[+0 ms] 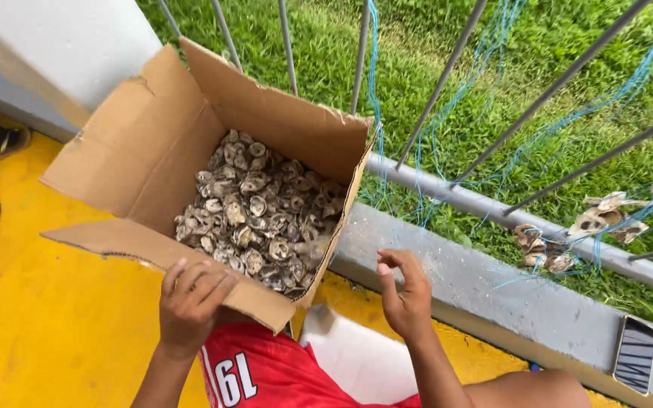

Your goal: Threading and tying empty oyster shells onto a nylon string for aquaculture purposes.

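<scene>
Head view: rough grey shells [258,208] in creased cardboard box [145,143].

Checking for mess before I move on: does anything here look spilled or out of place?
Yes. A few loose shells lie outside the cardboard box, snagged in blue string on the railing over the grass.

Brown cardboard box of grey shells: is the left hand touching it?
Touching: the head view shows the left hand gripping the brown cardboard box's near flap.
</scene>
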